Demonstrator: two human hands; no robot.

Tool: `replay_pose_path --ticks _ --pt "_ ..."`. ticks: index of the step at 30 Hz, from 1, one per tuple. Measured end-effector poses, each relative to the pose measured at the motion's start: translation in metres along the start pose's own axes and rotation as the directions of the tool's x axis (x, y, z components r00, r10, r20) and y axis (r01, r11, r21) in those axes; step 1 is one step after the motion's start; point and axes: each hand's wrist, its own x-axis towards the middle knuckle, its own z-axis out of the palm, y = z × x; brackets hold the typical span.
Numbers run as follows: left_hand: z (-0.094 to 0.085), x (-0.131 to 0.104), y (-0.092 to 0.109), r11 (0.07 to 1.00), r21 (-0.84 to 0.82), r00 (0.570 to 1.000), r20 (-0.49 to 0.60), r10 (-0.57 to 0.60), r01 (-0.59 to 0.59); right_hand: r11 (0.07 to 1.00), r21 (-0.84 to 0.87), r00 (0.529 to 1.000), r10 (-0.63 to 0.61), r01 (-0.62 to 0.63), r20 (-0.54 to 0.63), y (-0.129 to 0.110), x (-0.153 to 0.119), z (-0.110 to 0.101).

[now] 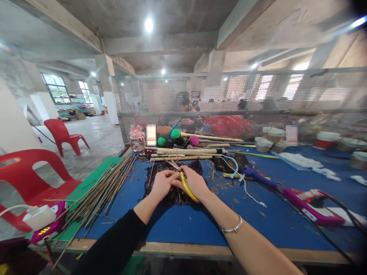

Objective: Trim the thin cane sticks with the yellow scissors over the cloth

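Note:
Yellow-handled scissors (pixel 187 188) are in my right hand (pixel 194 181), which is closed round them; their blades point up and away. Against it, my left hand (pixel 164 184) is closed, fingertips pinched together beside the right fingers; what they hold, if anything, is too small to tell. Both hands are above a dark, crumpled sheet (pixel 197 168) with bits of twig on it. To the left lies a large bundle of thin brown sticks (pixel 107 187). Beyond the hands, thicker pale sticks (pixel 189 152) lie across the blue table (pixel 183 229).
Green and pink yarn balls (pixel 194 141) and a pink bottle (pixel 137 138) stand before a perforated metal screen (pixel 160 91). A purple power strip (pixel 314 208), cords and a purple-blue tool (pixel 259 176) lie right. Lidded cups (pixel 263 144) are at back right; red chairs (pixel 37 172) stand left.

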Motion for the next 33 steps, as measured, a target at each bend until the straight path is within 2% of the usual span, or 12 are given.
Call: replay_pose_path --ticks 14,20,26,33 --pt "0.0 0.0003 0.0019 0.999 0.006 0.998 -0.047 -0.034 0.034 0.995 0.097 0.999 0.006 -0.009 0.035 0.0027 0.0013 0.0059" --pt "-0.0018 0.0019 0.0016 0.999 0.008 0.999 0.015 0.036 -0.036 0.998 0.051 0.999 -0.026 0.024 0.041 -0.0011 -0.0005 0.0008" --pt "-0.0008 0.0018 0.001 1.0 -0.016 0.997 0.078 0.007 -0.006 0.994 0.104 0.998 -0.024 0.017 0.065 -0.002 -0.0004 0.0009" --pt "0.0004 0.0007 0.001 0.999 -0.031 0.995 0.098 -0.015 0.018 0.989 0.146 1.0 0.021 -0.024 0.018 0.0028 0.0003 0.0064"
